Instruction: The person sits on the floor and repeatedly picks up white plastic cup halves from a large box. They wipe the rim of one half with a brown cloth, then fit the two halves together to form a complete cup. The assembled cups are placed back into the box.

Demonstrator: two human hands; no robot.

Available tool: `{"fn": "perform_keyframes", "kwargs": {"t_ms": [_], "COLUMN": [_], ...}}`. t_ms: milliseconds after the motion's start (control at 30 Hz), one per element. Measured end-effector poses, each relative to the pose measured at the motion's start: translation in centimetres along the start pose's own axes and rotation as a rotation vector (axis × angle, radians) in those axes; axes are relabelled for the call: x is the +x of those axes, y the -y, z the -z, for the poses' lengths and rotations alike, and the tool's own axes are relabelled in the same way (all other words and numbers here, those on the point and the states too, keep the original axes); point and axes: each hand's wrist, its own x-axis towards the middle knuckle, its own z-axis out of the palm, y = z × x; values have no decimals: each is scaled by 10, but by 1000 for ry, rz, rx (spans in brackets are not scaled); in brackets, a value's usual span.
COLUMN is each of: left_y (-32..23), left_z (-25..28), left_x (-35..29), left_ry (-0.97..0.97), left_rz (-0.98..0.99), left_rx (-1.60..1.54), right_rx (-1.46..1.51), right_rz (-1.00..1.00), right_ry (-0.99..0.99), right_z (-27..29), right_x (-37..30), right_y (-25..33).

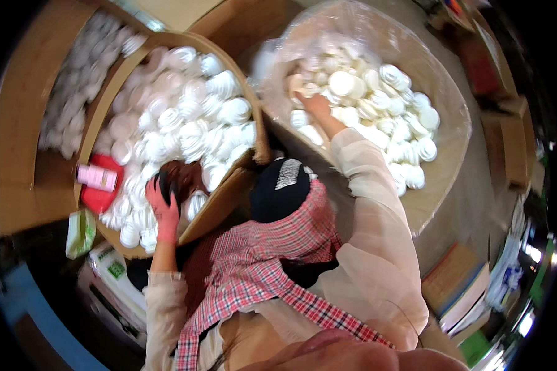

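Observation:
My left hand (164, 207), in a pink glove with black on its fingers, is closed on a crumpled dark brown cloth (190, 175). It rests over the near side of a heap of white, round, ridged pieces (173, 117) in the left cardboard box. My bare right hand (316, 106) reaches over the near left part of another heap of white and cream round pieces (377, 105), in the right box. A finger there is stretched out and touches or nearly touches the pieces. Blur hides the exact contact.
Clear plastic film (359, 25) lines the right box. A red object (105, 185) with a pink-labelled item (97, 177) on it lies at the left box's left edge. Further left, another cardboard box (28, 123) holds greyish pieces. Cardboard boxes (513, 148) stand at the far right.

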Motion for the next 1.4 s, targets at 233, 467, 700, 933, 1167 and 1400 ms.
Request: {"fn": "perform_keyframes", "kwargs": {"t_ms": [233, 467, 700, 933, 1167, 1400], "left_y": [-30, -30, -114, -47, -50, 41], "left_z": [-8, -9, -25, -50, 5, 108], "left_x": [46, 27, 53, 54, 32, -43], "left_ry": [262, -183, -389, -162, 0, -531], "left_rz": [-111, 247, 184, 237, 76, 316], "left_rx": [485, -592, -1066, -748, -60, -159], "right_rx": [367, 430, 285, 969, 603, 316], "right_rz": [397, 884, 1297, 967, 21, 691], "right_ry": [-500, -209, 126, -67, -104, -429], "right_z": [4, 116, 42, 100, 51, 64], "right_x": [8, -220, -268, -234, -29, -44], "right_y": [-23, 127, 185, 123, -83, -66]}}
